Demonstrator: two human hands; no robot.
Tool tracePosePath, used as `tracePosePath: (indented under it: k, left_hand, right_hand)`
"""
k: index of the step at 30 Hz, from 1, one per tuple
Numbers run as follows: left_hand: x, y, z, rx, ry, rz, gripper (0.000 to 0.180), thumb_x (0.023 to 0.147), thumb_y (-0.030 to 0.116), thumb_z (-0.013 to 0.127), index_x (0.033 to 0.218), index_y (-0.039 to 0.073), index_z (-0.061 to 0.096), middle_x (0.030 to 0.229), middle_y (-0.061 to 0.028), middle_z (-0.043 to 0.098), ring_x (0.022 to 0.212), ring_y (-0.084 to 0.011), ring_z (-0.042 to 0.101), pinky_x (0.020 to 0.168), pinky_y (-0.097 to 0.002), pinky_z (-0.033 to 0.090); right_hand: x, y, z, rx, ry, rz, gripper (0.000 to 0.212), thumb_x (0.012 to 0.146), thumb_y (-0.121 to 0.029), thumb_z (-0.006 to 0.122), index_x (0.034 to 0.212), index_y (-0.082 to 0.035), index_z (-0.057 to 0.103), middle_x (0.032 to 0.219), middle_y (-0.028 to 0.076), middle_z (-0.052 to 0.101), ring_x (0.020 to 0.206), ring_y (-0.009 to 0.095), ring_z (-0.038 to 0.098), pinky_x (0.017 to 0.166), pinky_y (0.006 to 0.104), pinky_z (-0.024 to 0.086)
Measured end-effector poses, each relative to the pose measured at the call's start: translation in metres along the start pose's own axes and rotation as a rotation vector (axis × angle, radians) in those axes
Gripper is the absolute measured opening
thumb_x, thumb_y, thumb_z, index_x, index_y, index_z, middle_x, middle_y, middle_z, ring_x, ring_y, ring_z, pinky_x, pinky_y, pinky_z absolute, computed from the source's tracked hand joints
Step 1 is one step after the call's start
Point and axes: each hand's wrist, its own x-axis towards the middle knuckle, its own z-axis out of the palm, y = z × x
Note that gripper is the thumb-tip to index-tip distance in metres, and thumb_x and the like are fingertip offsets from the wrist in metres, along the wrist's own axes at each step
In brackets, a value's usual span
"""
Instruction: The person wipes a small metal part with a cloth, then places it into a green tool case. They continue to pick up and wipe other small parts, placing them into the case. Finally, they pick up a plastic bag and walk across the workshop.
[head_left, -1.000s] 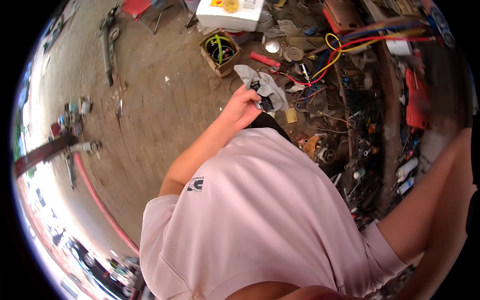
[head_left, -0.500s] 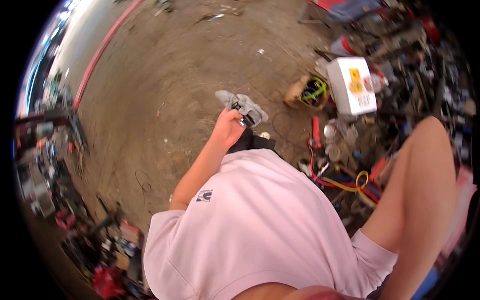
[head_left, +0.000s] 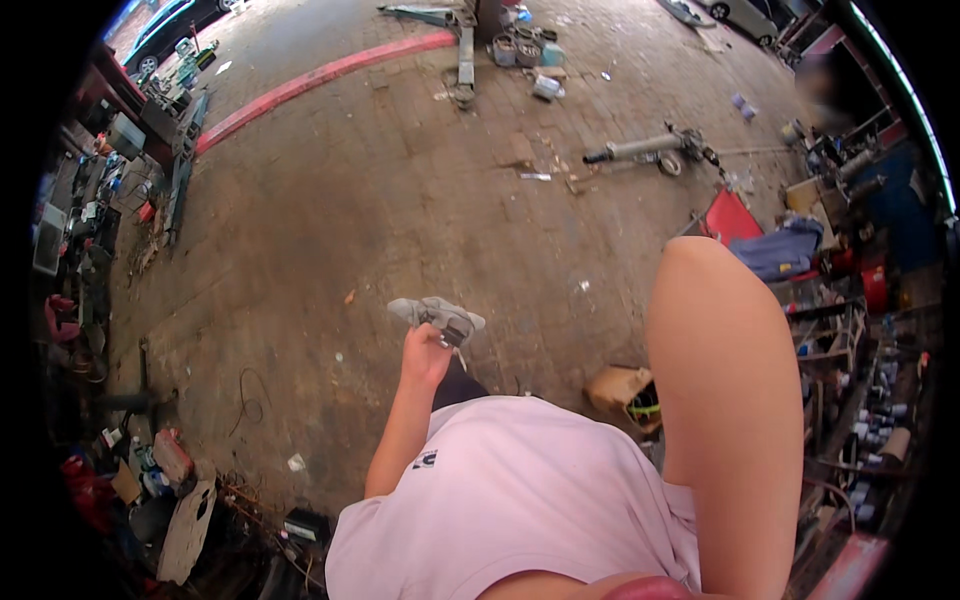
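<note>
In front of my body, my left hand is closed around a crumpled light-grey cloth. Pressed against the cloth in the same grip is a small dark piece with a shiny end; its kind is too small to tell. The cloth spreads out past the fingers on both sides, above the floor. My right arm is bent and raised at the right, its elbow pointing forward. The right hand itself lies outside the picture.
A brown cardboard box with a yellow-green item stands right of my body. A shelf rack with many small parts lines the right. A long metal shaft assembly lies ahead. A red floor strip crosses the far left; clutter fills the left side.
My view has swung up and rightward, bringing the far floor and shaft assembly in, while the white box left the picture. The left hand keeps its hold; my right arm stays raised.
</note>
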Motion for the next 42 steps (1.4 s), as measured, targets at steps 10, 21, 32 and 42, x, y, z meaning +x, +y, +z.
tracePosePath:
  k: [10,21,32,42]
  left_hand:
    - [0.097,0.159,0.01,-0.005,0.051,0.298,0.042,0.065,-0.002,0.043,0.106,0.0,0.049,0.104,-0.011,0.054,0.102,-0.0256,0.051,0.095,-0.0404,0.039]
    - [0.234,0.278,-0.016,-0.134,0.203,0.337,0.048,0.065,-0.001,0.043,0.113,0.004,0.045,0.11,-0.012,0.051,0.107,-0.0273,0.049,0.097,-0.0456,0.037]
    - [0.426,0.435,0.068,-0.067,0.245,0.338,0.051,0.063,-0.002,0.044,0.113,0.002,0.045,0.111,-0.0144,0.051,0.108,-0.0286,0.048,0.097,-0.0454,0.037]
    - [0.608,0.566,0.029,-0.135,0.312,0.286,0.047,0.066,-0.002,0.041,0.113,-0.001,0.045,0.113,-0.015,0.051,0.11,-0.028,0.048,0.1,-0.0436,0.034]
  right_hand:
    - [0.045,0.094,-0.169,0.133,-0.105,-0.086,0.04,0.089,-0.035,0.048,0.109,-0.001,0.053,0.107,0.011,0.055,0.096,0.021,0.053,0.086,0.0313,0.04]
    - [0.028,0.174,-0.371,0.106,-0.133,-0.147,0.041,0.089,-0.037,0.048,0.107,-0.001,0.053,0.105,0.011,0.055,0.094,0.021,0.053,0.084,0.0316,0.04]
    - [0.039,0.241,-0.63,0.146,-0.107,-0.197,0.042,0.088,-0.039,0.047,0.105,-0.001,0.054,0.103,0.011,0.055,0.092,0.022,0.053,0.083,0.032,0.04]
    - [0.072,0.343,-0.81,0.107,-0.048,-0.136,0.043,0.088,-0.041,0.047,0.103,-0.001,0.055,0.101,0.011,0.055,0.091,0.023,0.054,0.081,0.0324,0.041]
